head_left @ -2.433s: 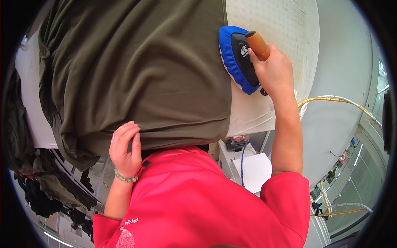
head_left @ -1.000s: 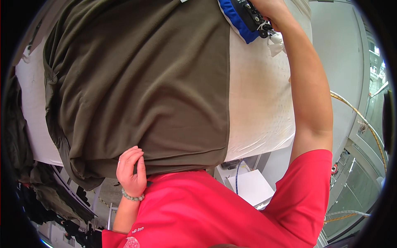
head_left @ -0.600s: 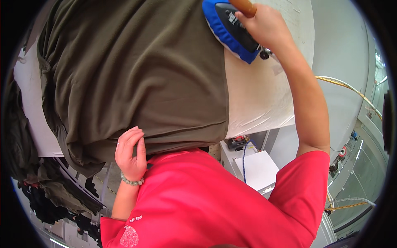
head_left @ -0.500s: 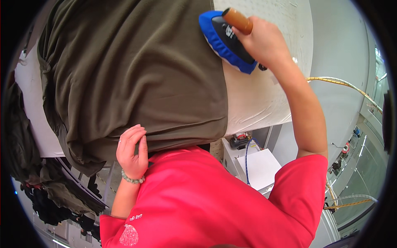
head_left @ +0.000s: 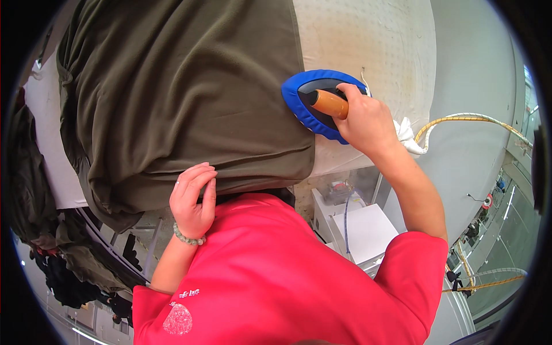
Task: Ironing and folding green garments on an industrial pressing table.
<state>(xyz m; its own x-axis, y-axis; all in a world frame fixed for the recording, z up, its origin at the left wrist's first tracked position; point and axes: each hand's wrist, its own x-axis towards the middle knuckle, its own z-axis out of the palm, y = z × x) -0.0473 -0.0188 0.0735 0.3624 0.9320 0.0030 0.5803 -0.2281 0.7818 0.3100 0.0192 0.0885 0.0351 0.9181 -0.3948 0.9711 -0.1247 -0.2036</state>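
A dark olive cloth point(head_left: 190, 98) lies spread with soft folds over a pale padded ironing table point(head_left: 368, 40). My right hand point(head_left: 371, 123) is wrapped round the brown handle of an iron point(head_left: 300, 103) with a blue cover along its rim. The iron straddles the cloth's right edge, its pointed end to the left over the fabric; whether it presses down is hard to see. At the near edge of the cloth, my left hand point(head_left: 192, 198) is open, fingers lightly bent and holding nothing. Its fingertips are at the fabric by a long crease.
A white wrapping point(head_left: 407, 137) and a yellow-and-white hose point(head_left: 477, 117) trail right from the iron. Below the table's near edge stands a white box-like unit point(head_left: 365, 233) with a blue cord. Dark garments point(head_left: 29, 178) hang at the left.
My right hand has drawn the iron nearer to me along the cloth's right edge and turned it, so its point faces more squarely left. My left hand has shifted slightly right.
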